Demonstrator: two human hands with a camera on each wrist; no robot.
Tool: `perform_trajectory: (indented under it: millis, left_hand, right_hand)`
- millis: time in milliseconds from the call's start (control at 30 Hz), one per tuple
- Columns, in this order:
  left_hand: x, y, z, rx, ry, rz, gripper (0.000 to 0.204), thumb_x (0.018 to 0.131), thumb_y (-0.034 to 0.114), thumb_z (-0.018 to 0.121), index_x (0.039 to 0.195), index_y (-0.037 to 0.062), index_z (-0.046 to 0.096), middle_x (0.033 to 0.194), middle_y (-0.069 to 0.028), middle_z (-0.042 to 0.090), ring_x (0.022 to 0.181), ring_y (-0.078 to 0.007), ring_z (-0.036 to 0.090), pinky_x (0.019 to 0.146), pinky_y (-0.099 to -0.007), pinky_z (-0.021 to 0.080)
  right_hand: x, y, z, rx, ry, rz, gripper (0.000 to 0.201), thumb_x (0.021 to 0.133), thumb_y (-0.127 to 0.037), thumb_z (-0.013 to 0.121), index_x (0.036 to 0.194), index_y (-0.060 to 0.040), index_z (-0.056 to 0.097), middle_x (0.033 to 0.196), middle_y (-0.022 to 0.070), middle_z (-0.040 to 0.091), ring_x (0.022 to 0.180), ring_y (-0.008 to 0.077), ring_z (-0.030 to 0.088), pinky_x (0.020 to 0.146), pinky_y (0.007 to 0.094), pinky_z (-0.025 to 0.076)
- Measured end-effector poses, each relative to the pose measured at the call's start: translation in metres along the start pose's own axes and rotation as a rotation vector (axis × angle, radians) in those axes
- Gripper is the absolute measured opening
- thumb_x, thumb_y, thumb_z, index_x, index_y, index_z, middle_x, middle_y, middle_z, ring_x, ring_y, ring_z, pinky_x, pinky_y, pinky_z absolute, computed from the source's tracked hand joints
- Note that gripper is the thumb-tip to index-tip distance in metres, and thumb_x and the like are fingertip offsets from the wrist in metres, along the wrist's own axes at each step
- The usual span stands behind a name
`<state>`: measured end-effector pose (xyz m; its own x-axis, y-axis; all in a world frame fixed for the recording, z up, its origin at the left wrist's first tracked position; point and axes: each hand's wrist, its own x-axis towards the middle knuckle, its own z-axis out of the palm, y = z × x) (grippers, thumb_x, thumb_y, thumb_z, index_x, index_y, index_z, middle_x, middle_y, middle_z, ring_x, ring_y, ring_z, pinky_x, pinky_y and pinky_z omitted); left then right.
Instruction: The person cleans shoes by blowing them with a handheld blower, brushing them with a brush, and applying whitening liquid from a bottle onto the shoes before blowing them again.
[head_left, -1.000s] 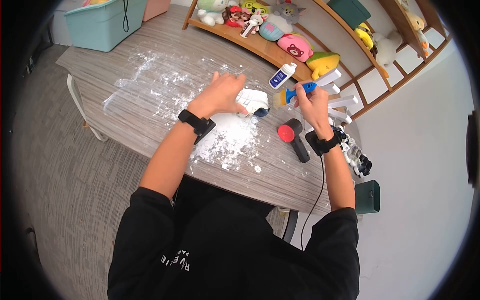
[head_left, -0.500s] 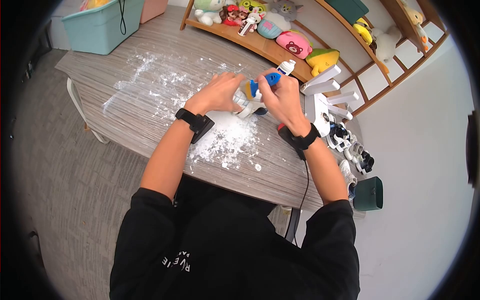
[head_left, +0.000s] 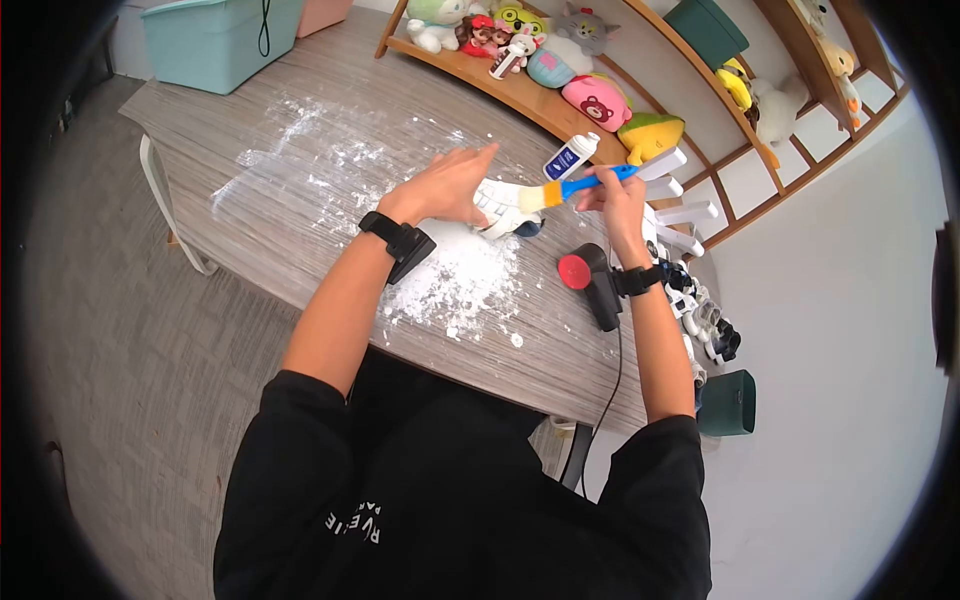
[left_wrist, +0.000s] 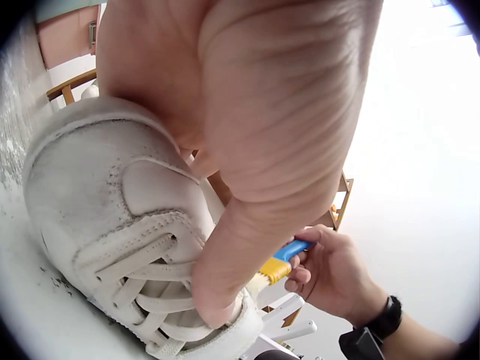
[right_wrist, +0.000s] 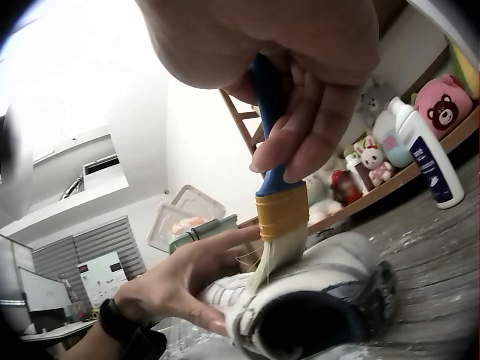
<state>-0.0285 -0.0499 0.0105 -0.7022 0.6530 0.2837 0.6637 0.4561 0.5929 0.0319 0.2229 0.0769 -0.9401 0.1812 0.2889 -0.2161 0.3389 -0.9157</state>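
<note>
A white lace-up sneaker (head_left: 497, 203) lies on the table among white powder, its toe smudged grey in the left wrist view. My left hand (head_left: 440, 190) grips it over the front, the thumb (left_wrist: 229, 262) pressed on the laces (left_wrist: 161, 277). In my right hand (head_left: 622, 208), the fingers pinch the blue handle of a paintbrush (head_left: 552, 194) with a yellow band. Its pale bristles (right_wrist: 281, 255) touch the sneaker's upper beside the dark ankle opening (right_wrist: 304, 322).
White powder (head_left: 465, 285) covers the table (head_left: 330, 250) around the sneaker. A black device with a red round end (head_left: 574, 271) lies near my right wrist, and a white bottle with a blue label (head_left: 571, 156) stands behind. Several shoes (head_left: 712, 320) line the right side; plush toys fill a shelf (head_left: 520, 95).
My right hand went left with the brush over the sneaker, then back right, leaving the bristles on the upper. My left hand stays on the sneaker.
</note>
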Motion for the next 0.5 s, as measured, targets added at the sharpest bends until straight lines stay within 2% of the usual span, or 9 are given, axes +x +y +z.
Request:
perform_trajectory:
  millis: [100, 233, 400, 467, 500]
  left_hand:
    - [0.002, -0.004, 0.003, 0.031, 0.028, 0.025, 0.111, 0.068, 0.017, 0.091, 0.158, 0.0007, 0.027, 0.146, -0.0321, 0.049, 0.138, -0.0438, 0.047, 0.117, -0.0499, 0.038]
    - [0.004, -0.002, 0.003, 0.017, -0.003, -0.026, 0.108, 0.069, 0.015, 0.09, 0.157, 0.001, 0.03, 0.144, -0.032, 0.051, 0.136, -0.0442, 0.049, 0.115, -0.0493, 0.041]
    - [0.004, -0.006, 0.005, -0.005, 0.065, 0.025, 0.107, 0.066, 0.014, 0.091, 0.156, 0.0003, 0.033, 0.136, -0.0312, 0.057, 0.131, -0.0449, 0.052, 0.111, -0.0483, 0.044]
    - [0.004, -0.005, 0.003, -0.002, 0.054, 0.018, 0.107, 0.066, 0.014, 0.091, 0.155, -0.0001, 0.033, 0.135, -0.0312, 0.058, 0.13, -0.0447, 0.053, 0.11, -0.048, 0.045]
    - [0.005, -0.005, 0.003, -0.002, 0.043, 0.012, 0.108, 0.065, 0.015, 0.092, 0.155, -0.0004, 0.034, 0.134, -0.0312, 0.058, 0.13, -0.0444, 0.053, 0.11, -0.0477, 0.045]
  right_hand:
    - [0.004, -0.003, -0.018, -0.276, 0.06, -0.138, 0.026, 0.097, -0.014, 0.057, 0.092, 0.0085, 0.069, 0.071, 0.0135, 0.068, 0.053, 0.0176, 0.066, 0.047, 0.0292, 0.052]
    - [-0.005, -0.02, 0.003, -0.373, 0.013, -0.221, 0.024, 0.097, -0.013, 0.058, 0.091, 0.0065, 0.07, 0.071, 0.0105, 0.069, 0.053, 0.0146, 0.065, 0.048, 0.0287, 0.05]
    - [-0.027, -0.051, 0.06, -0.364, -0.107, -0.294, 0.024, 0.098, -0.014, 0.06, 0.089, 0.0063, 0.068, 0.071, 0.0088, 0.068, 0.054, 0.0133, 0.065, 0.051, 0.0278, 0.05]
    - [-0.031, -0.064, 0.073, -0.26, -0.164, -0.32, 0.023, 0.099, -0.013, 0.059, 0.09, 0.0066, 0.067, 0.071, 0.0088, 0.068, 0.055, 0.0135, 0.066, 0.051, 0.0279, 0.051]
    - [-0.027, -0.061, 0.073, -0.102, -0.185, -0.266, 0.023, 0.1, -0.013, 0.058, 0.092, 0.0069, 0.067, 0.072, 0.0095, 0.067, 0.056, 0.0141, 0.066, 0.052, 0.0277, 0.052]
